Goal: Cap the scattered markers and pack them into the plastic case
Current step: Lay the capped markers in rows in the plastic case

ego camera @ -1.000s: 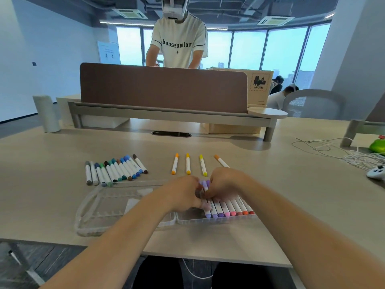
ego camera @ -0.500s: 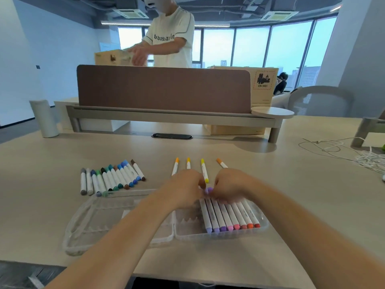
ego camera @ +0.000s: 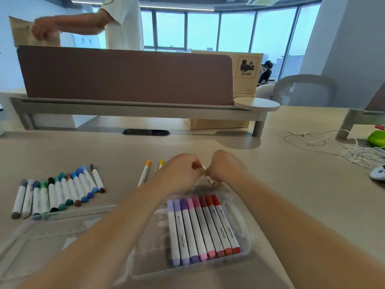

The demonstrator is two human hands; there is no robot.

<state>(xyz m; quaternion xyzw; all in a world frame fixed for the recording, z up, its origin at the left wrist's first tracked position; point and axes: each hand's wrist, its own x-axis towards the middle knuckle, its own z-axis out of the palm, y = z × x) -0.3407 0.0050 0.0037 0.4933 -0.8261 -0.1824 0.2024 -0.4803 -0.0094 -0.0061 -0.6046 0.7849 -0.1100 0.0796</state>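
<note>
Hands meet at frame centre: your left hand and right hand are both curled, pinching one marker between them. Below them, the case holds eight packed markers, purple through red. A loose row lies at left, and a yellow pair lies above centre.

Both my hands out front, fists nearly touching.
My left hand and right hand are curled, knuckles up, pinching a marker between them; both bare forearms reach in from below, converging.
</note>
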